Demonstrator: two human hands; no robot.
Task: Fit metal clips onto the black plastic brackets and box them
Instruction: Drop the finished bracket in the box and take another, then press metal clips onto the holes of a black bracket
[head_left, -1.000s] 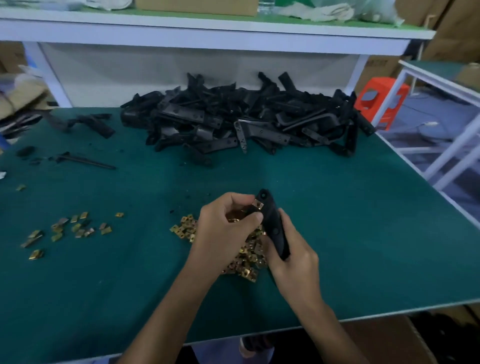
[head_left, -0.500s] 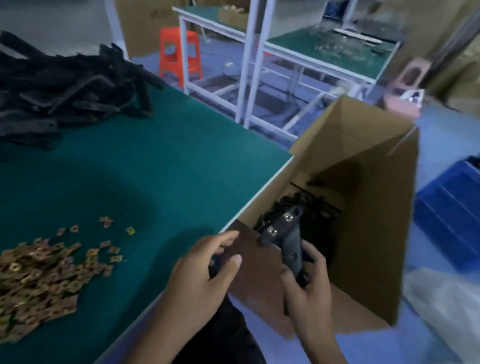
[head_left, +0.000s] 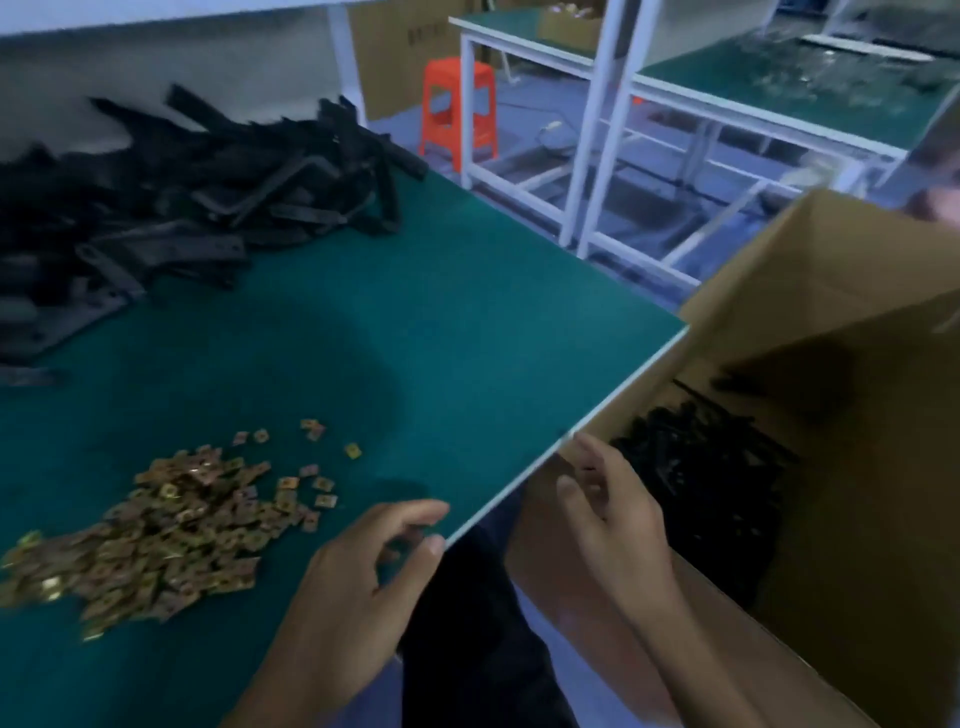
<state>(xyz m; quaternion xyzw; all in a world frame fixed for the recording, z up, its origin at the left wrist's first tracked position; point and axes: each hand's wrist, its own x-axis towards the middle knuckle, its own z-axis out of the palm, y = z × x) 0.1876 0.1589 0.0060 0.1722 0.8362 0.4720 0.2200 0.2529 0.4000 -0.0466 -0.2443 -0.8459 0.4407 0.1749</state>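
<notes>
Loose brackets (head_left: 171, 208) are heaped on the table's (head_left: 467, 338) far left, with a spill of brass clips (head_left: 171, 525) at its near left. The left hand (head_left: 358, 587) hangs over the table's near edge, fingers loosely curled and holding nothing. Bare green runs from the heaps to the table's right edge. The right hand (head_left: 618, 525) is just past that edge, fingers relaxed, slightly apart and empty. The open box (head_left: 857, 291) touches the table's right edge, with boxed brackets (head_left: 711, 478) inside. Print on the cardboard sheet (head_left: 400, 57) beyond the table is too blurred to read.
</notes>
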